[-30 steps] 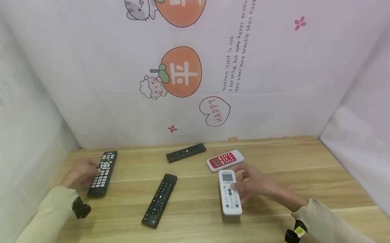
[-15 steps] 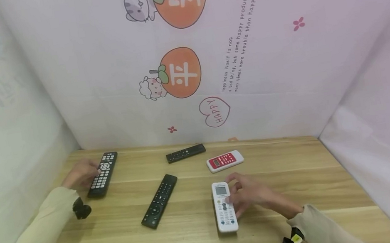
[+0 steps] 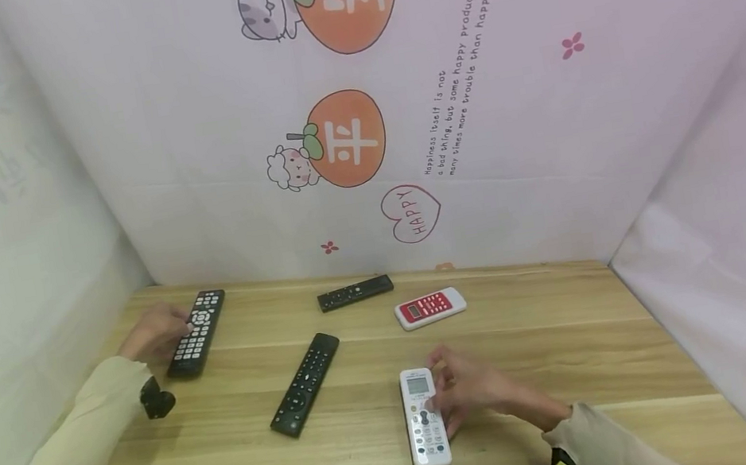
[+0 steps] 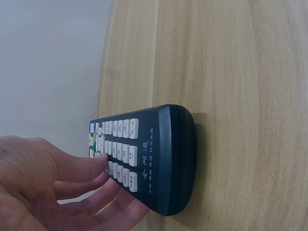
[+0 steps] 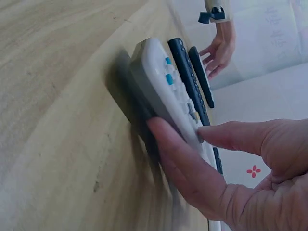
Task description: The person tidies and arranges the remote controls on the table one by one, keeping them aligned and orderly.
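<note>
Clock face centred on the table point(image 3: 538, 320), 6 toward the person.

Right hand point(image 3: 472, 386): thumb and fingers pinching the white remote point(image 3: 428, 435) at its 3 o'clock side. Remote sits at 6, screen end facing about 12. Right wrist view shows a shadow below its near end; can't tell if it's fully down on the wood.

Left hand point(image 3: 159, 329): gripping the white-keyed black remote point(image 3: 199, 337) over at 10, thumb on the keys, fingers round the side. Looks flat on the table, long axis 7 to 1.

Others, no hand on them: slim black remote point(image 3: 305, 385) at 9, also lying 7 to 1; short black remote point(image 3: 355, 292) near 12, almost crosswise; red-faced remote point(image 3: 431, 308) at 1, almost crosswise too.

Status, my read: partway. Both grips made, neither remote let go. White one looks about placed, final release outstanding. All five spaced apart, headings mixed, so any squaring-up isn't done. Three loose ones: can't tell whether they're finished or waiting.
</note>
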Tool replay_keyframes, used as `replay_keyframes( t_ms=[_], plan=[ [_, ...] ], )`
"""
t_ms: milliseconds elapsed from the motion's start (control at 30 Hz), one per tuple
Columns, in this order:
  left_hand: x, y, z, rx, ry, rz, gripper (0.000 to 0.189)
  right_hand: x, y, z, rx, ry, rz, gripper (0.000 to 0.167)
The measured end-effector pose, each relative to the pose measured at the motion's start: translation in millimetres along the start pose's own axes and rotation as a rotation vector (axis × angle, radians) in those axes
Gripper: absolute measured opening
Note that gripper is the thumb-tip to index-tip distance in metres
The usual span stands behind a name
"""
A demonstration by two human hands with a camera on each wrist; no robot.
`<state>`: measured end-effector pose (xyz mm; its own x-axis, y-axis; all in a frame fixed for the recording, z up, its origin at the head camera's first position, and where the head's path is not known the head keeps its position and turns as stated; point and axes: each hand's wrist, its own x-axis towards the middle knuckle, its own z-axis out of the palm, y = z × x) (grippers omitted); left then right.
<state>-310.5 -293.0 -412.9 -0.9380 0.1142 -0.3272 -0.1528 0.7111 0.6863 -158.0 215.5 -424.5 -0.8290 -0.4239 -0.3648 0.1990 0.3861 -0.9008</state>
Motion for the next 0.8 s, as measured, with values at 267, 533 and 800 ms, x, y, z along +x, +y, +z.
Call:
replay_keyframes(
  t_ms=[267, 533, 800],
  plan=[
    [1.9, -0.4, 0.4, -0.003, 0.008, -0.007, 0.05, -0.2, 0.3, 8.5, -0.061, 0.036, 0.039, 0.056],
    [3.4, -1.6, -1.0, -0.001, -0.009, 0.0, 0.052, -0.1, -3.8, 6.6, -0.14, 0.061, 0.051, 0.055],
    [2.4, -2.1, 0.1, -0.015, -0.022, 0.009, 0.054, 1.5, -3.5, 6.3, -0.15, 0.088, 0.08, 0.052]
  ],
)
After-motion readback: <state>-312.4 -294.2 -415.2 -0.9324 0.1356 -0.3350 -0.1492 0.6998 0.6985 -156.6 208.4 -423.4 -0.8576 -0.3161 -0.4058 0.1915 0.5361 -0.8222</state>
